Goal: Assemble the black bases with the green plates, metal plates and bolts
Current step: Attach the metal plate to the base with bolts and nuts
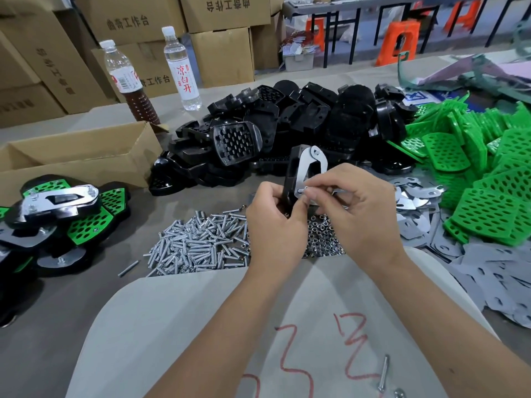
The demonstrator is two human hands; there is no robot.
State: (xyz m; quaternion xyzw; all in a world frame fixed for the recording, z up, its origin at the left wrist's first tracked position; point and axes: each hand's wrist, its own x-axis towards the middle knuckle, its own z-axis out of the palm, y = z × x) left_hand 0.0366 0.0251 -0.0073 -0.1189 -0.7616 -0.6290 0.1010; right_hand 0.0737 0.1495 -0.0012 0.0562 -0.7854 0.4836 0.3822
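Observation:
My left hand (274, 222) grips a black base (293, 173) held upright above the table, with a metal plate (309, 168) lying against its face. A bolt end with a nut shows at the plate's top hole. My right hand (359, 208) pinches a small nut or bolt end at the plate's lower hole. Below the hands lie a heap of silver bolts (198, 242) and a heap of nuts (324, 239). Loose black bases (287, 122) are piled behind, green plates (482, 173) at the right, metal plates (416, 196) beside them.
Finished assemblies (57, 208) are stacked at the left, beside an open cardboard box (80, 156). Two bottles (184, 67) stand behind it before stacked cartons. Grey sheet pieces (488, 277) lie at the right. One bolt (383, 372) rests on the white cloth on my lap.

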